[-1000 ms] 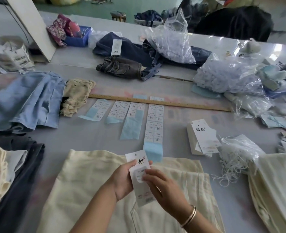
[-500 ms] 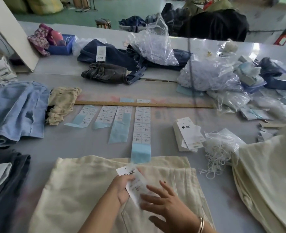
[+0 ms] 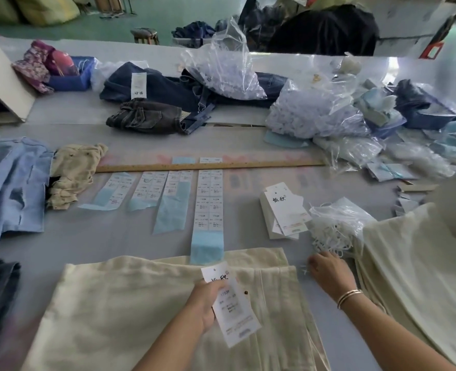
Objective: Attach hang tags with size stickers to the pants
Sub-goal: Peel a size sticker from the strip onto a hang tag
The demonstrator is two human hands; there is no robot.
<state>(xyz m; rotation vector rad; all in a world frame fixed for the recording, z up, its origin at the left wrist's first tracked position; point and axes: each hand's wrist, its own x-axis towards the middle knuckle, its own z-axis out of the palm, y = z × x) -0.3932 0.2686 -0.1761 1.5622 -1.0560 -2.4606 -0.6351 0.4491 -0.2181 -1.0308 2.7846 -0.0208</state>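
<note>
Cream pants (image 3: 130,303), white hang tag (image 3: 234,309), blue-backed stickers (image 3: 209,210).

Single head-worn wide-angle view, looking forward and down across the grey table (image 3: 93,245) from the person's standing side. Nearest, at bottom: both forearms, left hand (image 3: 204,303) and right hand (image 3: 328,271) over cream pants (image 3: 130,303), close to the lens. Mid-frame: sticker sheets (image 3: 210,202) and wooden ruler (image 3: 210,166). Far edge: table end, green floor (image 3: 168,20) beyond. Edges bend from lens distortion. No second view to overlap.
</note>
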